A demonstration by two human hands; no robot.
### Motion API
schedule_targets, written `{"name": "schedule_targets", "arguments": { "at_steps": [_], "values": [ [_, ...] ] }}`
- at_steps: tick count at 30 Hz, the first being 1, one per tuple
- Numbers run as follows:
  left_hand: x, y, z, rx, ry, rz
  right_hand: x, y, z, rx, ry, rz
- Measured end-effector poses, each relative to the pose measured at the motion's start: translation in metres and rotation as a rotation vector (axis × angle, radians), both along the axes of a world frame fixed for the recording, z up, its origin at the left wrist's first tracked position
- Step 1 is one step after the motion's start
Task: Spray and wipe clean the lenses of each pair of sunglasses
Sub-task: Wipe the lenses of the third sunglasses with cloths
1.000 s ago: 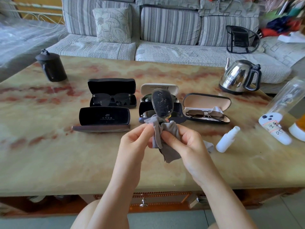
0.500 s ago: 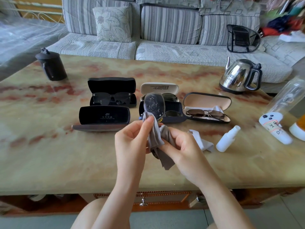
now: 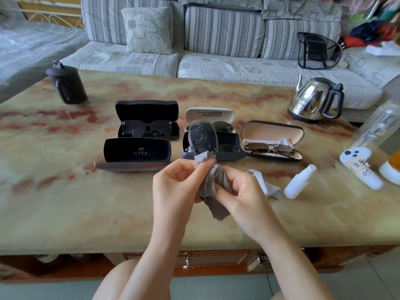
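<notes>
The hands are up over the near half of the marble table, with a broad stretch of bare top between the row of cases and the near edge, and more toward the left edge. The sunglasses stand on end above the middle of the table, one droplet-speckled lens up, in front of the white case and navy case. The left hand pinches the grey cloth over the lens's lower rim, thumb against fingertips; the right hand curls around the bunched cloth just below. The white spray bottle lies toward the right edge, beside a pale second cloth. The black case at left carries a logo and a line of characters too small to read; the white case's lid print is equally tiny. A labelled bottle by the right edge shows handwriting ending in something like "DS".
</notes>
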State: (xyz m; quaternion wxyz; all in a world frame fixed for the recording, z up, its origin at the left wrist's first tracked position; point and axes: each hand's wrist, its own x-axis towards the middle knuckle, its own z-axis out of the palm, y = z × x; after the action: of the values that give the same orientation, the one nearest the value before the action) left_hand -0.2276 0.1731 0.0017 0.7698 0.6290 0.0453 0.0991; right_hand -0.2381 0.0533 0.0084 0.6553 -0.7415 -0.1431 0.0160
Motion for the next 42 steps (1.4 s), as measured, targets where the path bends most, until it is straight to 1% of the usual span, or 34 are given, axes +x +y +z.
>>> {"name": "schedule_targets", "arguments": {
  "at_steps": [6, 10, 13, 21, 27, 30, 33, 38, 42],
  "values": [
    [-0.003, 0.0, 0.002, 0.014, -0.073, -0.04, 0.002, 0.001, -0.002, 0.125, 0.052, -0.075],
    [-0.002, -0.002, -0.001, -0.025, -0.059, -0.124, 0.003, 0.002, -0.002, 0.177, 0.089, -0.146],
    [-0.002, -0.002, -0.003, -0.025, -0.06, -0.145, 0.004, 0.003, -0.004, 0.211, 0.09, -0.178],
    [0.003, 0.007, -0.001, -0.095, -0.021, -0.169, 0.006, -0.002, -0.01, 0.138, 0.03, -0.136],
    [0.001, 0.014, -0.001, -0.149, -0.078, -0.174, 0.005, -0.003, -0.009, 0.193, 0.053, -0.086],
    [-0.001, 0.011, 0.0, -0.051, -0.106, -0.171, 0.005, -0.003, -0.004, 0.213, 0.093, -0.12],
    [-0.002, 0.008, 0.001, 0.02, -0.098, -0.18, 0.002, -0.001, -0.002, 0.189, 0.097, -0.147],
    [-0.005, 0.003, 0.0, -0.029, -0.068, -0.251, -0.001, 0.0, -0.001, 0.161, 0.017, -0.225],
    [-0.006, 0.001, -0.001, -0.014, -0.079, -0.28, 0.001, -0.003, 0.001, 0.128, 0.023, -0.229]
  ]
}}
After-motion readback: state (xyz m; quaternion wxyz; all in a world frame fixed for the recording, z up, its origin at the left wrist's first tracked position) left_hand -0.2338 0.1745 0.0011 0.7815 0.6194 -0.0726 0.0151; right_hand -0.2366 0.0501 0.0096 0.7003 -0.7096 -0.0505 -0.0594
